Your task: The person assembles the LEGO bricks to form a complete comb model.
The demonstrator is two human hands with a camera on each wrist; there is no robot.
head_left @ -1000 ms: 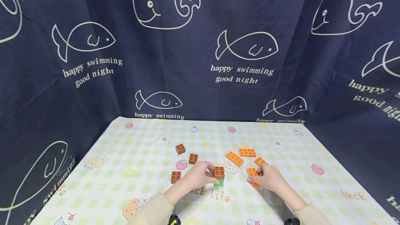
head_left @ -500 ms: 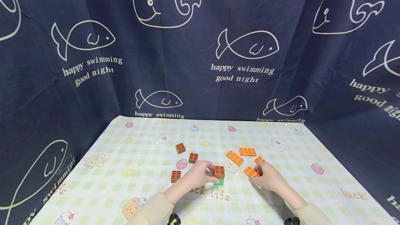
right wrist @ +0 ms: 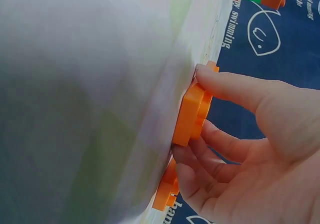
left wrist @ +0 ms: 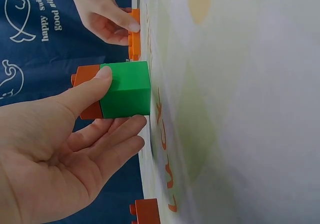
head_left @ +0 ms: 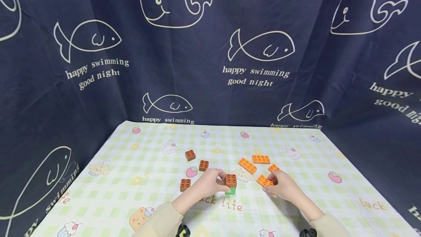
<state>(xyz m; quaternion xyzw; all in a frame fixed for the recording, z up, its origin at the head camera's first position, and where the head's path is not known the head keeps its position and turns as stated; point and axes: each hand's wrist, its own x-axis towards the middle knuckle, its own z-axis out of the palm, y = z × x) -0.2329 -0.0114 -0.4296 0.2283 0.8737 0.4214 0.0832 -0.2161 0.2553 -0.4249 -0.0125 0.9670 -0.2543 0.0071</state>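
My left hand (head_left: 210,185) pinches a small stack: a brown studded toy brick (head_left: 231,180) on top of a green block (left wrist: 127,88). In the left wrist view the thumb lies across the seam of the two, with fingers on the opposite side; the stack's base is at or very close to the tablecloth. To the right, my right hand (head_left: 282,185) pinches an orange toy brick (right wrist: 187,116) low at the table between thumb and fingers. Part of that brick is hidden by the hand. Another orange brick (right wrist: 167,186) lies beside the fingers in the right wrist view.
Three loose brown bricks, one of them a near brown brick (head_left: 185,184), lie left of the stack. Behind the right hand are a slanted orange brick (head_left: 247,165) and a far orange brick (head_left: 261,159). A patterned cloth covers the table (head_left: 158,182); a dark curtain (head_left: 210,79) hangs behind.
Under the right hand the orange brick has turned, its visible end swinging up and left in the head view. The left hand and its brown-and-green stack have stayed nearly still.
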